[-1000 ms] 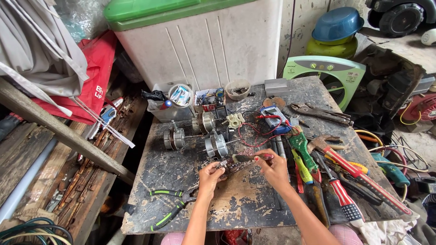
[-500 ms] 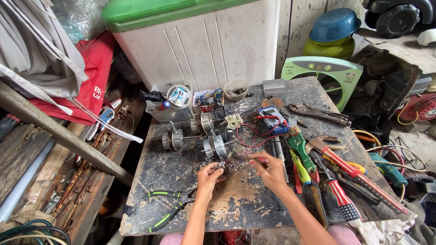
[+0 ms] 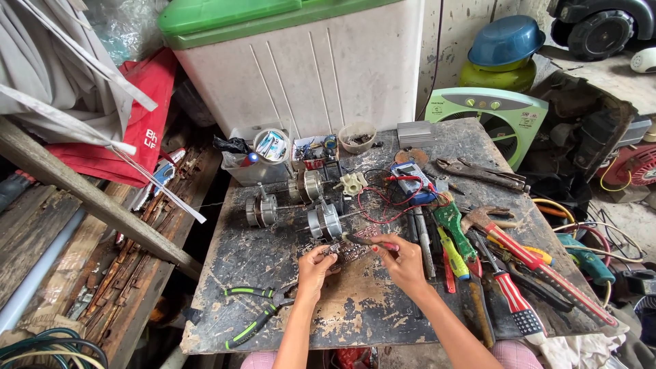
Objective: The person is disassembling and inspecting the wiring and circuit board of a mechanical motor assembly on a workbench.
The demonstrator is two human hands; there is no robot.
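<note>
On my worktable [image 3: 260, 260] I count three small electric motors [image 3: 323, 220], one multimeter [image 3: 410, 179] and one pair of green-handled pliers [image 3: 263, 311]. To my right lie one claw hammer [image 3: 533, 263], two red-handled screwdrivers [image 3: 509, 294] and one pair of locking pliers [image 3: 482, 172]. My two hands, left hand [image 3: 316, 265] and right hand [image 3: 400, 258], share one small circuit board [image 3: 348, 250]; behind the table stand one white tub with one green lid [image 3: 225, 17] and one blue basin [image 3: 506, 39].

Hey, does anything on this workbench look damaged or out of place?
The workbench top is badly worn: its dark coating has flaked off in large pale patches, mostly along the front edge. Tools lie in a loose, overlapping heap at the right, the red-handled screwdriver among them. The small circuit board held by both hands looks intact.
</note>
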